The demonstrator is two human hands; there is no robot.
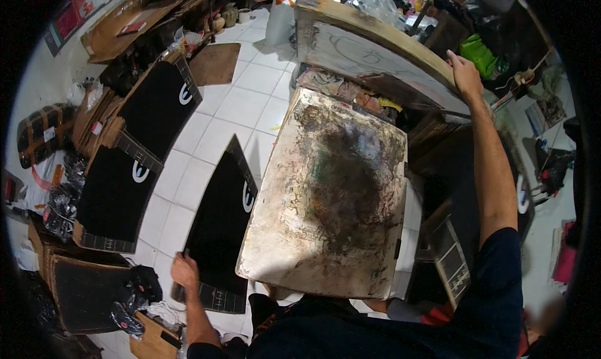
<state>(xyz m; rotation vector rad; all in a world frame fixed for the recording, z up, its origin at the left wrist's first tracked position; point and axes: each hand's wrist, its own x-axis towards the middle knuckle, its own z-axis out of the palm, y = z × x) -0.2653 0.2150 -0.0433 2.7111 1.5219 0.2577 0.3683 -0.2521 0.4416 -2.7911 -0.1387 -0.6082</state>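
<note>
My right hand (466,77) is closed over the top edge of a wooden-framed screen (375,55). The screen stands tilted up at the far side of a paint-stained board (325,196), and faint curved marks show on its pale surface. Down at the left, my left hand (185,272) grips the edge of a black panel (216,227). That panel has a white emblem on its right side and thin pale lines across its ends. The stained board lies flat in front of me, with dark smears across its middle and nothing resting on it.
More black panels (150,111) with white emblems lean along the left, by stacked brown cardboard (94,121). A cardboard sheet (215,63) lies on the white tiled floor (213,130). Part of another person (544,315) shows at lower right. A green bag (479,56) sits among clutter at far right.
</note>
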